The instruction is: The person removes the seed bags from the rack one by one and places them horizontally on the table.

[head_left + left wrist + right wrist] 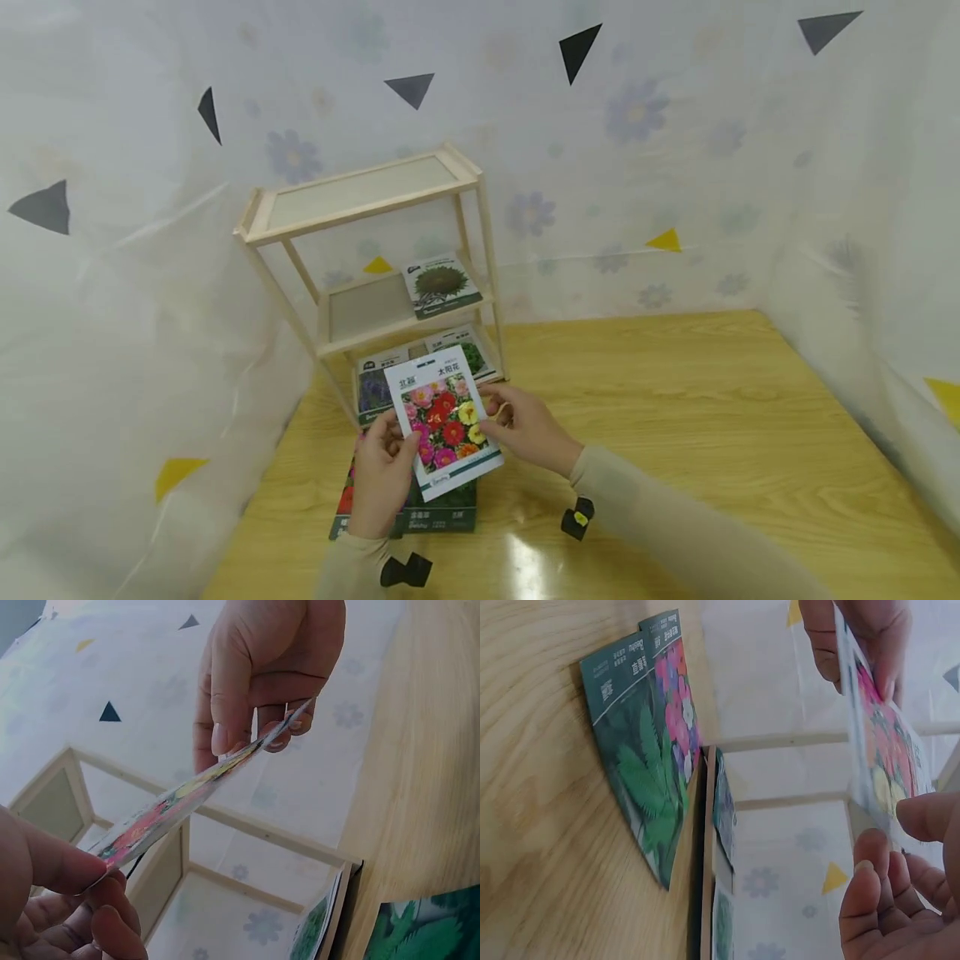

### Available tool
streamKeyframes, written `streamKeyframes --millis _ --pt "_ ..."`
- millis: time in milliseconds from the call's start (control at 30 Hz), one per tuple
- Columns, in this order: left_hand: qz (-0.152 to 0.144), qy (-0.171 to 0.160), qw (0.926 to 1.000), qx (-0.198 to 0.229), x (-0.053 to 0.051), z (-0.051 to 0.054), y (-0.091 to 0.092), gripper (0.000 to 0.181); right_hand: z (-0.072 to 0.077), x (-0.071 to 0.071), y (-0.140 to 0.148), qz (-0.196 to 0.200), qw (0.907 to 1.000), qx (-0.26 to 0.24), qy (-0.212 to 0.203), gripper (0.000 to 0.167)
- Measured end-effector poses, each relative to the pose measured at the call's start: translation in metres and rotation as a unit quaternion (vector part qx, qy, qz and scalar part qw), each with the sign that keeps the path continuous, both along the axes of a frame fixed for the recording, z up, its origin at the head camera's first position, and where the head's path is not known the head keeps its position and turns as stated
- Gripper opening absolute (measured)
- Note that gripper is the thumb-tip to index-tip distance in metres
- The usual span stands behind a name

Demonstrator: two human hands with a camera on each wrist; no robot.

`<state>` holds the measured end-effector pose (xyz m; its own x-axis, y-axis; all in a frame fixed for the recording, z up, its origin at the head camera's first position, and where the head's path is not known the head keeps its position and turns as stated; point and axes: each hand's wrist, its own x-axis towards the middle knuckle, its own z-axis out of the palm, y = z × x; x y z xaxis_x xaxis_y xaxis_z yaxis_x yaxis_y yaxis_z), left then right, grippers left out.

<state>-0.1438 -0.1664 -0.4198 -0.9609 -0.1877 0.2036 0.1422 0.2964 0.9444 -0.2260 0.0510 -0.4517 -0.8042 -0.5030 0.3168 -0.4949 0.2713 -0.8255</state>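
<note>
A white seed packet with red, pink and yellow flowers is held up in front of the small shelf, tilted slightly. My left hand pinches its left edge between thumb and fingers. At the opposite edge my right hand pinches it too, as the right wrist view also shows with the packet seen nearly edge-on. Beneath it on the table lie a green-leaf seed packet and a packet with colourful flowers, partly overlapping.
A wooden shelf stands at the table's back left. Its middle tier bears a seed packet on the right. On the bottom tier are a purple-flower packet and a green-plant packet. Wood-grain table extends to the right.
</note>
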Motion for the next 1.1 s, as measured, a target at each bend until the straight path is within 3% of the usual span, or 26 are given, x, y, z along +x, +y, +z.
streamKeyframes --millis 133,267,467,567,700,867,933,1100 --pt "-0.038 -0.010 0.9992 -0.005 0.003 -0.005 0.013 0.034 -0.005 0.008 0.021 -0.019 0.9990 -0.026 -0.030 0.027" --pt "-0.082 0.012 0.9963 -0.024 -0.004 -0.026 0.020 0.035 -0.012 0.016 0.041 -0.061 0.9956 -0.046 -0.054 0.024" --pt "-0.147 0.016 0.9874 -0.055 -0.007 -0.031 0.033 0.034 -0.022 0.027 0.061 -0.108 0.9882 -0.064 -0.088 0.026" --pt "-0.159 0.005 0.9841 -0.079 -0.008 -0.033 0.038 0.035 -0.024 0.028 0.066 -0.113 0.9848 -0.078 -0.107 0.028" --pt "-0.171 -0.014 0.9795 -0.105 -0.006 -0.039 0.045 0.052 -0.028 0.029 0.072 -0.111 0.9797 -0.092 -0.139 0.027" --pt "-0.161 -0.019 0.9741 -0.158 -0.006 -0.049 0.051 0.074 -0.033 0.028 0.080 -0.132 0.9754 -0.084 -0.155 0.023" --pt "-0.150 -0.010 0.9650 -0.215 -0.006 -0.053 0.053 0.079 -0.035 0.027 0.082 -0.142 0.9734 -0.084 -0.159 0.022" --pt "-0.148 0.015 0.9307 -0.334 -0.005 -0.063 0.057 0.087 -0.037 0.022 0.084 -0.145 0.9687 -0.091 -0.180 0.024"
